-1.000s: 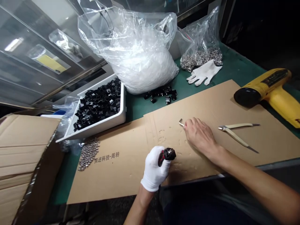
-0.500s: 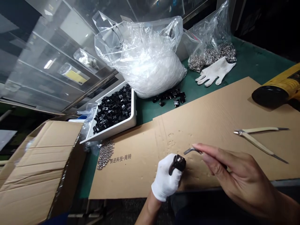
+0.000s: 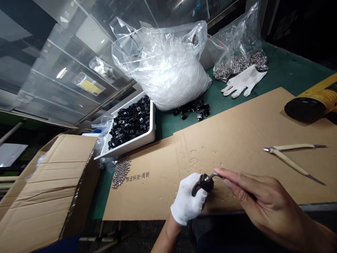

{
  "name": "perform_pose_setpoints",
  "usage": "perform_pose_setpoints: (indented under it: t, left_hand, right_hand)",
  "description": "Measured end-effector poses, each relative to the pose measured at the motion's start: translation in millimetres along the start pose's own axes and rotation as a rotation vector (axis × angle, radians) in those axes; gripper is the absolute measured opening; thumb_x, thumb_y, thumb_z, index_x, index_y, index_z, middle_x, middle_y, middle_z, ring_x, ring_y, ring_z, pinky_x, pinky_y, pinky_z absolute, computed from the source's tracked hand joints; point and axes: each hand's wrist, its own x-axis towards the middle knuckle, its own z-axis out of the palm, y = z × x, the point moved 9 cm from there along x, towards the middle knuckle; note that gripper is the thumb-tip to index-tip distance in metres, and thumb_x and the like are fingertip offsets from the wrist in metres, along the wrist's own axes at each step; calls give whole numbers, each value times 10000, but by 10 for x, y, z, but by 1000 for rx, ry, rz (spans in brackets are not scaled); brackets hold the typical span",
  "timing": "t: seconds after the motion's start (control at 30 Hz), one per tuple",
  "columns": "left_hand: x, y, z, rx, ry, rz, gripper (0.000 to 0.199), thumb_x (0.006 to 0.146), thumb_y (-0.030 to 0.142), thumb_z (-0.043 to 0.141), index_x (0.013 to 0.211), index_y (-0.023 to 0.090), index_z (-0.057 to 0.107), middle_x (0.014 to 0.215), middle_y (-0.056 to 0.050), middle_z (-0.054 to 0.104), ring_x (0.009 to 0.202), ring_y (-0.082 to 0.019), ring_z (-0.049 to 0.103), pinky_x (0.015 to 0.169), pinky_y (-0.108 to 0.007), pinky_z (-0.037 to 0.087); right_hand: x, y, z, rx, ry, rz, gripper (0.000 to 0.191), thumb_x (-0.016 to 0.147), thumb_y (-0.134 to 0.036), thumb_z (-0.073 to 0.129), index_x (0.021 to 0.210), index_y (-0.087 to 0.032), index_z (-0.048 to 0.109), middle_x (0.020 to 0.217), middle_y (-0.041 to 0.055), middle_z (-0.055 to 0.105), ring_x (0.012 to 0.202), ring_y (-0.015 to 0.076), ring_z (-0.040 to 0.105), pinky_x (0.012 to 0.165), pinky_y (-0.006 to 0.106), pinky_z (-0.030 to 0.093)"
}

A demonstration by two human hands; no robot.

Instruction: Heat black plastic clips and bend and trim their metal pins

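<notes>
The grip of the gloved left hand (image 3: 187, 200) is shut tight on a small black plastic part (image 3: 204, 183), and a bent metal hook (image 3: 216, 175) is pinched by the bare right hand (image 3: 271, 205) and held to it, over a brown cardboard sheet (image 3: 237, 140).

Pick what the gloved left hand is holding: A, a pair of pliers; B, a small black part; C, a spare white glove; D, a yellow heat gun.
B. The gloved left hand grips a small black part, which a bent metal pin held in the bare right hand reaches.
</notes>
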Motion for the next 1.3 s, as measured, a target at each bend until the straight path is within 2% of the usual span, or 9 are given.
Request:
perform_pose_setpoints:
  t: [0.3, 0.4, 0.47, 0.57, 0.63, 0.73, 0.9, 1.0, 1.3]
  left_hand:
    - [-27, 35, 88, -105, -32, -3, 457, 1045, 576, 403, 892, 188, 591, 815, -43, 574, 727, -180, 515, 697, -314, 429]
    - [-47, 46, 130, -179, -33, -21, 490, 1039, 612, 395, 905, 186, 597, 817, -45, 568, 742, -187, 509, 705, -321, 429]
    - [-64, 44, 180, -243, -43, -62, 488, 1044, 611, 394, 900, 187, 590, 816, -44, 565, 746, -185, 504, 711, -323, 424]
    - [-89, 48, 292, -380, -66, -152, 490, 1050, 615, 386, 893, 187, 564, 793, -35, 560, 721, -170, 490, 689, -315, 405]
    - [-102, 47, 370, -466, -66, -223, 498, 1046, 626, 396, 870, 186, 547, 754, -24, 551, 681, -155, 474, 648, -304, 381]
    - [-114, 36, 466, -552, -50, -331, 514, 1027, 649, 438, 836, 182, 537, 724, -15, 545, 646, -137, 457, 609, -288, 355]
    - [-120, 59, 558, -631, -38, -406, 600, 997, 730, 413, 784, 180, 521, 675, 1, 512, 619, -121, 419, 590, -270, 331]
    - [-136, 58, 592, -670, -26, -419, 595, 1014, 707, 399, 773, 178, 525, 660, 3, 510, 608, -117, 411, 592, -267, 335]
    - [-189, -39, 711, -832, 63, -472, 543, 1033, 656, 416, 806, 177, 531, 656, 7, 517, 559, -106, 416, 543, -256, 343]
  right_hand:
    - [-53, 42, 25, 46, 54, 109, 444, 1067, -163, 582, 1468, -353, 585, 1348, -19, 691, 1196, 137, 689, 1091, 212, 535]
    - [-70, 67, 30, 85, 81, 172, 375, 1072, -196, 576, 1414, -338, 635, 1267, -8, 730, 1153, 146, 711, 1035, 201, 569]
    - [-86, 105, 47, 134, 86, 222, 348, 1080, -227, 564, 1398, -340, 647, 1124, -10, 758, 1103, 149, 727, 993, 209, 591]
    - [-131, 213, 94, 245, 90, 314, 334, 1098, -275, 539, 1406, -346, 644, 753, -35, 644, 839, 118, 720, 786, 170, 611]
    - [-181, 312, 120, 321, 110, 387, 331, 1104, -304, 538, 1416, -332, 647, 650, -46, 507, 628, 93, 596, 577, 141, 532]
    - [-260, 441, 142, 408, 159, 466, 335, 1099, -344, 564, 1420, -311, 658, 659, -41, 442, 557, 85, 445, 478, 165, 421]
    - [-344, 547, 168, 459, 217, 546, 314, 1088, -374, 590, 1382, -325, 688, 674, -35, 400, 568, 90, 392, 480, 195, 374]
    - [-343, 552, 186, 441, 233, 565, 316, 1080, -394, 594, 1370, -336, 704, 683, -30, 362, 552, 95, 354, 452, 200, 356]
    - [-299, 519, 250, 402, 289, 549, 306, 1068, -377, 598, 1341, -329, 728, 659, -25, 415, 526, 99, 390, 432, 198, 347]
